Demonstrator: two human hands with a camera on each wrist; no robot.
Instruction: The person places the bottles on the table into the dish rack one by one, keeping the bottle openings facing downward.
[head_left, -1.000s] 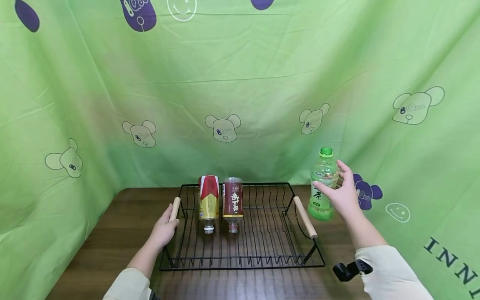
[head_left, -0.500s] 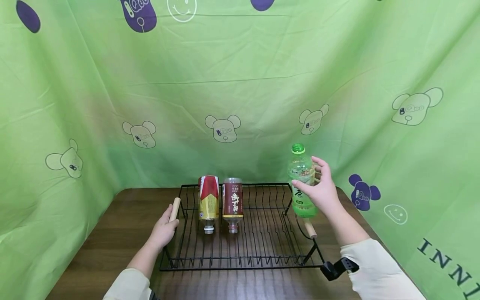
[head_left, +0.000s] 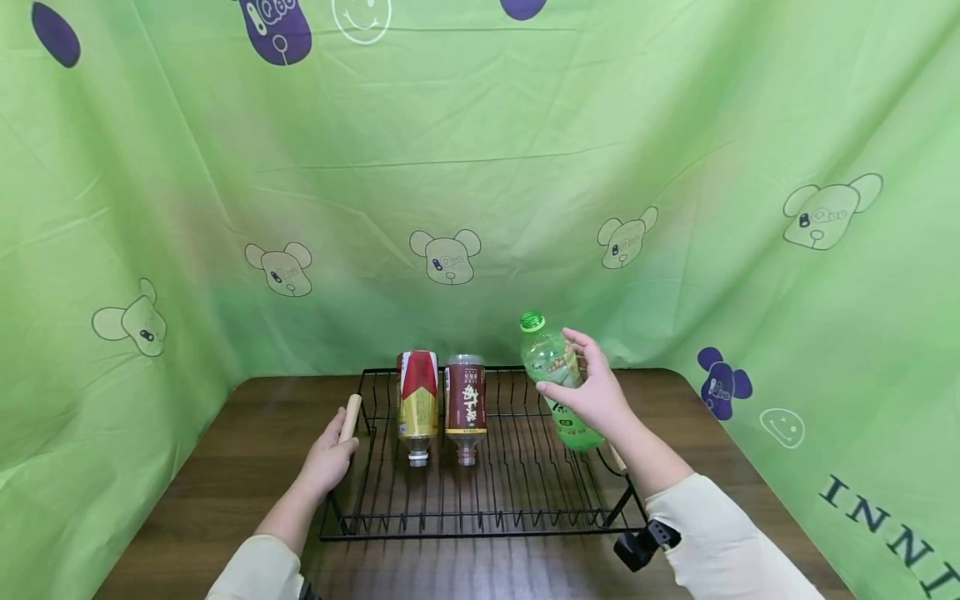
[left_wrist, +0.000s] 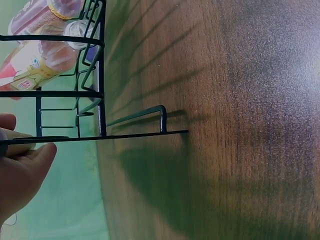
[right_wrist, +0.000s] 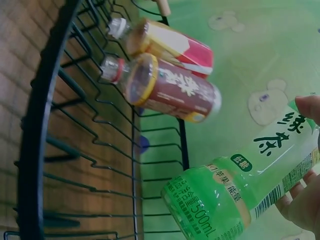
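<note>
My right hand point(head_left: 597, 397) grips a green plastic bottle point(head_left: 551, 367) by its upper part, above the right side of a black wire dish rack point(head_left: 517, 523). The bottle tilts, its capless neck up and to the left. My left hand point(head_left: 328, 458) holds the rack's left wooden handle point(head_left: 350, 418). Inside the rack, a red and yellow bottle point(head_left: 417, 396) and a brown-labelled bottle point(head_left: 466, 400) lie side by side, necks toward me. In the right wrist view the green bottle point(right_wrist: 245, 175) hangs base toward the rack wires. My right arm hides most of the right handle point(head_left: 617, 457).
The rack stands on a brown wooden table point(head_left: 202, 492). Behind and at both sides hangs a green cloth point(head_left: 525, 192) printed with bear heads. Wire slots point(head_left: 517, 467) run to the right of the two lying bottles.
My right hand has carried the green bottle left from beside the rack to above its right part, and the bottle has tipped from upright to leaning left. My left hand stays on the handle.
</note>
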